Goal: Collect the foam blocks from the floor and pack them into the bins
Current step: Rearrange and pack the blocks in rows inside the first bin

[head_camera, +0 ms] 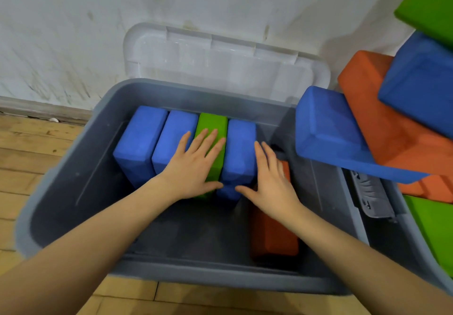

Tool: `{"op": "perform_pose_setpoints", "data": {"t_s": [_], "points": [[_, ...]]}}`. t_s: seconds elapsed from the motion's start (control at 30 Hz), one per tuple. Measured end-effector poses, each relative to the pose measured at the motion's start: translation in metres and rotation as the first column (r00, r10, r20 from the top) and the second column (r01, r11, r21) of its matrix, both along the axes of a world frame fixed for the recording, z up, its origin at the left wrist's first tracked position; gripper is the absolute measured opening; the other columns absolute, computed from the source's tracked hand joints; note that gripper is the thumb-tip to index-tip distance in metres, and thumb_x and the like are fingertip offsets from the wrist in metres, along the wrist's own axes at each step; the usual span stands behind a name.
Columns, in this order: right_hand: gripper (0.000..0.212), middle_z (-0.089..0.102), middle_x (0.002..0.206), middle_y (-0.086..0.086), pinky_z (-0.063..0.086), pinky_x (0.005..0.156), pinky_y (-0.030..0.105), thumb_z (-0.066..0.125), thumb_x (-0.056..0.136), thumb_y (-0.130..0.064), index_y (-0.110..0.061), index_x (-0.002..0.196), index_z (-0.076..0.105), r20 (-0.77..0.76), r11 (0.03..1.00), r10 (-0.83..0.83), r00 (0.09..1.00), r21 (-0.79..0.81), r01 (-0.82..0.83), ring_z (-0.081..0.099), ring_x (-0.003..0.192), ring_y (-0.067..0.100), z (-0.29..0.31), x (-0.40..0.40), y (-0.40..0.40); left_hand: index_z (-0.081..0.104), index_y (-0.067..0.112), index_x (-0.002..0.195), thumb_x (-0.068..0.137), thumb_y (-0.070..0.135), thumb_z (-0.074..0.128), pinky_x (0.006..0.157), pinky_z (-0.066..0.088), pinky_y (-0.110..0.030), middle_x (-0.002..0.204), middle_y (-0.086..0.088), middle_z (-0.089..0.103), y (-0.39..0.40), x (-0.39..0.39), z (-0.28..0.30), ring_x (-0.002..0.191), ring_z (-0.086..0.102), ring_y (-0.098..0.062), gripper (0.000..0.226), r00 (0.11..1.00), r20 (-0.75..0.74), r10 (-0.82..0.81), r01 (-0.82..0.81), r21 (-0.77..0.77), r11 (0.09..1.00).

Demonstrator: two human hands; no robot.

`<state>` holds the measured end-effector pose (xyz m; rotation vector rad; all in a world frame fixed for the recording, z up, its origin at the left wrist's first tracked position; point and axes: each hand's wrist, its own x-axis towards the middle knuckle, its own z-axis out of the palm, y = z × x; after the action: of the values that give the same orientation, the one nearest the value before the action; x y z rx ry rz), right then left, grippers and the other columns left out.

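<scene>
Bin: 4 rectangular foam blocks (179,140) stood upright in the grey plastic bin (73,192).
Left hand (193,165): fingers flat, pressing the row tight.
Right hand (269,182): fingers straight, pushing against the row's right end.

Both bare forearms reached in from the lower edge, the left from 7 o'clock and the right from 5 o'clock, converging toward the centre. The left hand (196,167) lay palm down with straight, spread fingers pointing to 1 o'clock, thumb stretched toward 3 o'clock. The right hand (269,180) lay palm down too, fingers straight and close together toward 11 o'clock, thumb toward 9 o'clock. The thumb tips nearly met.
</scene>
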<state>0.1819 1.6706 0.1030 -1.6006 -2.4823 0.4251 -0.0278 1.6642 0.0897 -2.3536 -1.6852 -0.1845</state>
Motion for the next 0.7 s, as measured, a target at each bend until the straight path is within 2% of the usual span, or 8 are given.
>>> {"op": "perform_pose_setpoints", "data": {"t_s": [0.07, 0.17, 0.23, 0.33, 0.47, 0.53, 0.6, 0.7], "points": [[0.093, 0.010, 0.156, 0.005, 0.027, 0.111, 0.037, 0.062, 0.083, -0.050, -0.015, 0.150, 0.009, 0.013, 1.000, -0.009, 1.000, -0.027, 0.009, 0.020, 0.140, 0.027, 0.004, 0.014, -0.010, 0.049, 0.010, 0.135, 0.056, 0.060, 0.077, 0.099, 0.036, -0.057, 0.140, -0.014, 0.048, 0.001, 0.014, 0.002, 0.126, 0.048, -0.034, 0.098, 0.996, 0.022, -0.083, 0.082, 0.052, 0.995], [0.078, 0.018, 0.153, 0.004, 0.030, 0.109, 0.036, 0.051, 0.089, -0.055, -0.015, 0.148, 0.020, 0.178, 0.993, 0.011, 0.984, -0.119, 0.011, 0.028, 0.136, 0.027, 0.004, 0.037, -0.020, 0.054, 0.014, 0.132, 0.060, 0.062, 0.074, 0.096, 0.042, -0.053, 0.136, -0.012, 0.053, 0.007, 0.035, 0.001, 0.123, 0.051, -0.032, 0.088, 0.986, -0.009, -0.168, 0.168, 0.074, 0.983], [0.079, 0.014, 0.157, 0.005, 0.022, 0.114, 0.036, 0.043, 0.091, -0.058, -0.014, 0.150, 0.015, 0.298, 0.976, 0.056, 0.953, -0.218, 0.011, 0.023, 0.140, 0.025, -0.004, 0.050, -0.023, 0.055, 0.013, 0.131, 0.061, 0.061, 0.074, 0.095, 0.044, -0.051, 0.134, -0.012, 0.054, 0.009, 0.044, -0.007, 0.122, 0.053, -0.033, 0.086, 0.985, -0.029, -0.167, 0.169, 0.078, 0.983], [0.090, -0.007, 0.159, 0.007, 0.005, 0.119, 0.041, 0.039, 0.088, -0.066, -0.014, 0.152, 0.001, 0.395, 0.934, 0.153, 0.906, -0.358, -0.002, 0.000, 0.146, 0.024, -0.018, 0.055, -0.023, 0.051, 0.012, 0.134, 0.070, 0.058, 0.067, 0.095, 0.044, -0.050, 0.137, -0.012, 0.051, 0.009, 0.051, -0.020, 0.122, 0.052, -0.035, 0.080, 0.985, -0.077, -0.156, 0.164, 0.108, 0.981], [0.119, -0.033, 0.151, -0.002, -0.006, 0.114, 0.057, 0.057, 0.072, -0.072, -0.020, 0.149, -0.018, 0.394, 0.896, 0.289, 0.873, -0.432, -0.102, -0.028, 0.140, 0.019, -0.028, 0.045, -0.023, 0.052, 0.023, 0.134, 0.083, 0.049, 0.039, 0.094, 0.043, -0.051, 0.137, -0.004, 0.052, 0.012, 0.048, -0.021, 0.119, 0.053, -0.037, 0.058, 0.996, -0.067, -0.063, 0.070, 0.110, 0.991], [0.133, -0.043, 0.143, -0.005, -0.008, 0.111, 0.057, 0.069, 0.064, -0.069, -0.020, 0.146, -0.024, 0.410, 0.890, 0.343, 0.845, -0.431, -0.151, -0.036, 0.133, 0.016, -0.029, 0.044, -0.023, 0.052, 0.028, 0.133, 0.084, 0.048, 0.036, 0.094, 0.043, -0.052, 0.137, -0.001, 0.052, 0.013, 0.045, -0.021, 0.117, 0.054, -0.039, 0.055, 0.996, -0.082, -0.026, 0.034, 0.105, 0.994], [0.139, -0.044, 0.141, -0.003, -0.007, 0.112, 0.055, 0.075, 0.060, -0.064, -0.018, 0.146, -0.024, 0.439, 0.891, 0.356, 0.825, -0.426, -0.157, -0.036, 0.133, 0.018, -0.026, 0.048, -0.022, 0.051, 0.030, 0.133, 0.085, 0.048, 0.037, 0.095, 0.043, -0.052, 0.138, 0.001, 0.052, 0.013, 0.045, -0.020, 0.117, 0.054, -0.038, 0.054, 0.994, -0.108, 0.003, 0.008, 0.096, 0.995], [0.131, -0.029, 0.153, 0.007, 0.000, 0.117, 0.043, 0.076, 0.065, -0.056, -0.012, 0.149, -0.014, 0.375, 0.896, 0.297, 0.878, -0.428, -0.120, -0.025, 0.141, 0.028, -0.020, 0.054, -0.020, 0.052, 0.028, 0.133, 0.085, 0.046, 0.037, 0.095, 0.042, -0.053, 0.136, -0.001, 0.053, 0.011, 0.047, -0.014, 0.117, 0.055, -0.039, 0.054, 0.995, -0.099, 0.006, -0.001, 0.051, 0.999]]}}
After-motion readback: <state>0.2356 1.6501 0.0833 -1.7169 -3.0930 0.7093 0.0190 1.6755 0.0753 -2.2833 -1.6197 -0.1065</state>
